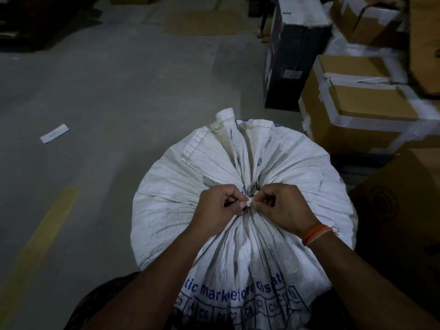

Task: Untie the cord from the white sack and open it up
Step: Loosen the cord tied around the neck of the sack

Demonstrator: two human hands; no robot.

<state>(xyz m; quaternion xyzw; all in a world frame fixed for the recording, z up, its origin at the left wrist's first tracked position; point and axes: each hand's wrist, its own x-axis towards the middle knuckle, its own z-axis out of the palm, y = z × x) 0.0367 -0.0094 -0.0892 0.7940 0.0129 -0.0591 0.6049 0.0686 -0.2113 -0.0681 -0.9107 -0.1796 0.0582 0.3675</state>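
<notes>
Both hands, left hand (220, 207) and right hand (282, 206), pinch the cord (249, 201) at the white sack (297, 167)'s gathered neck.

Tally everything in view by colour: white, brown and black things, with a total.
White: 2, the sack and the paper slip on the floor
Brown: 4, the cardboard boxes stacked at right, and the flat cardboard sheet
Black: 1, the tall carton
Total: 7
</notes>
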